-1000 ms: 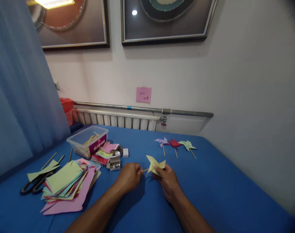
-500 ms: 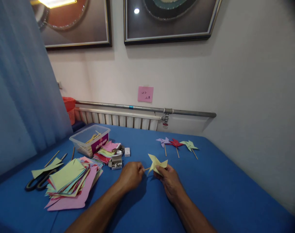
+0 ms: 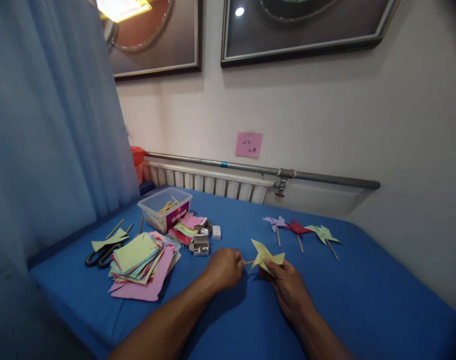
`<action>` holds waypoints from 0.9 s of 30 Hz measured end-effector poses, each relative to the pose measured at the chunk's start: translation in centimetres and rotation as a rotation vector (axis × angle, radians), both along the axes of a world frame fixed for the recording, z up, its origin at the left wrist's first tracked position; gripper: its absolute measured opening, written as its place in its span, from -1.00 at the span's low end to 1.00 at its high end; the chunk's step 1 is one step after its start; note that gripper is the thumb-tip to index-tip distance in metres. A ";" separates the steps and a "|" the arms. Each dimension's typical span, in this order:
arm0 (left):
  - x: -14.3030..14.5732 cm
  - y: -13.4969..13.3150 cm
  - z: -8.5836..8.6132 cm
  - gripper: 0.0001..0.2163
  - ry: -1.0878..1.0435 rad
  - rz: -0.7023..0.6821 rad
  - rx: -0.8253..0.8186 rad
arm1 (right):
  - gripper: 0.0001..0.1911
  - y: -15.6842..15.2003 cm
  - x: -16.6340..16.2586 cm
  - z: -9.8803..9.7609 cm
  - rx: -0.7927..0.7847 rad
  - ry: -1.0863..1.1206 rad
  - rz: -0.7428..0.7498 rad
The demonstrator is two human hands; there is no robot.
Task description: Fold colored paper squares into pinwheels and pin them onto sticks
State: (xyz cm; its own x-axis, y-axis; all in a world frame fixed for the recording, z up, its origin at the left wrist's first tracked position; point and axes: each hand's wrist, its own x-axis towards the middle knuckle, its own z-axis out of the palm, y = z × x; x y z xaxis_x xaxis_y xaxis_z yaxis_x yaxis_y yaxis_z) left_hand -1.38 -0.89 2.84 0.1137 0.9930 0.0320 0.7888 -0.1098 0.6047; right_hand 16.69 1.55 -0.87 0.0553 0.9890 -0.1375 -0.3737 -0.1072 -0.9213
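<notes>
A pale yellow paper pinwheel (image 3: pixel 264 255) is between my hands above the blue table cover. My right hand (image 3: pixel 286 285) pinches its paper blades, thumb on top. The fingers of my left hand (image 3: pixel 225 267) are closed around a thin wooden stick (image 3: pixel 249 262) that runs towards the pinwheel; most of it is hidden in the fist. Beyond my right hand lie finished-looking pinwheels on sticks: a lilac one (image 3: pixel 276 223), a red one (image 3: pixel 297 228) and a light green one (image 3: pixel 322 233). An open small box of metal pins (image 3: pixel 201 247) sits just past my left hand.
At left, a stack of coloured paper (image 3: pixel 135 257) lies beside black-handled scissors (image 3: pixel 100 256) under a green paper piece. Behind stand a clear plastic tub (image 3: pixel 148 212) of sticks, cut paper pieces (image 3: pixel 186 229) and a white small box (image 3: pixel 216 232). A blue curtain (image 3: pixel 58 125) hangs at left.
The camera view has turned left, so everything sits further right in the picture. Both hands keep the same hold on the pinwheel and stick.
</notes>
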 end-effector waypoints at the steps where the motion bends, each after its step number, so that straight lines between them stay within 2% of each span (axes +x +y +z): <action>1: 0.0 0.0 0.1 -0.77 0.005 0.000 -0.002 | -0.63 0.1 0.1 0.0 -0.002 -0.001 0.005; 10: 0.1 0.0 0.3 -0.74 0.031 0.006 0.002 | -0.69 1.2 0.6 -0.9 -0.014 -0.041 0.034; 17: 0.1 -0.1 0.0 -0.77 0.007 -0.016 0.015 | -0.68 0.2 0.1 -0.2 -0.005 0.002 0.008; 27: -0.5 0.3 -1.2 -0.83 -0.045 -0.065 0.029 | -0.53 -0.3 0.0 0.2 0.014 -0.010 -0.004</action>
